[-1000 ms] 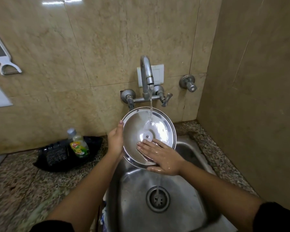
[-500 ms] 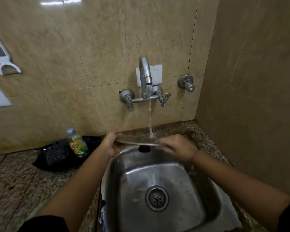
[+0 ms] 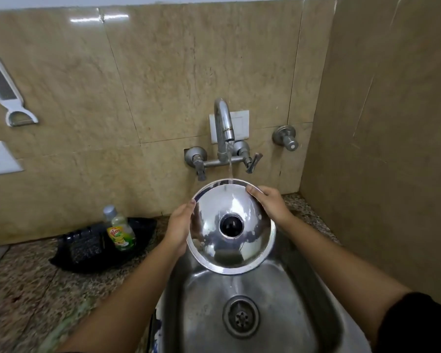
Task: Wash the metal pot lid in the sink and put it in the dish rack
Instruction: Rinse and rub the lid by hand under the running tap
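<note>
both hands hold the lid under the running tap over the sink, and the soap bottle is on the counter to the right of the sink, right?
Not quite: the soap bottle stands on the counter to the left of the sink, as the head view shows. The rest holds: the left hand and right hand hold the lid by its rim under the running tap, over the sink.

Your left hand (image 3: 180,226) and right hand (image 3: 270,203) reach forward, fingers curled, each gripping an opposite edge; forearms bare.
</note>
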### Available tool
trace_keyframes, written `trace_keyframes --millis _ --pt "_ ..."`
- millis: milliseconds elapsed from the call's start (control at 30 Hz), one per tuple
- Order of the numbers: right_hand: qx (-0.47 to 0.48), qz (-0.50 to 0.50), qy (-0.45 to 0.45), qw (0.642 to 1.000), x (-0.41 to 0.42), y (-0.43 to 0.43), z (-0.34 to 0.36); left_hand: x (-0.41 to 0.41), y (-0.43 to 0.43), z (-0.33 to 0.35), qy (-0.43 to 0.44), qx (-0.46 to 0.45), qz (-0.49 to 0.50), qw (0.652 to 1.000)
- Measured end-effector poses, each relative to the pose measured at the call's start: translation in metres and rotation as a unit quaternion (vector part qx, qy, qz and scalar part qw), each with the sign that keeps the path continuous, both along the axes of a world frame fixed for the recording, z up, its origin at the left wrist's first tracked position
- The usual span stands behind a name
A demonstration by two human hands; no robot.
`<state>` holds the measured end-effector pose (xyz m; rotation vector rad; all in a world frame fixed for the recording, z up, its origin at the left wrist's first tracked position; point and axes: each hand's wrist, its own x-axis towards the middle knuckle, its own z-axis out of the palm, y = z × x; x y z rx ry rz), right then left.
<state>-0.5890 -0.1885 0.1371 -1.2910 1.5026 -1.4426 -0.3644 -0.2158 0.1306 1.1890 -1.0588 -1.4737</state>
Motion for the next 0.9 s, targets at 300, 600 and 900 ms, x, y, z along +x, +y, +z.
trace_keyframes --millis 300,600,900 --pt "-0.126 0.027 0.548 0.826 0.051 -0.021 0.018 -0.021 0.005 0.008 -0.115 -0.102 0.005 0.988" --pt "-0.148 -0.049 0.399 0.904 0.017 -0.019 0.005 -0.013 0.01 0.005 -0.043 -0.065 0.03 0.997" --pt "-0.184 0.076 0.556 0.807 0.036 -0.028 0.03 -0.014 -0.006 0.027 -0.14 -0.117 -0.096 0.979"
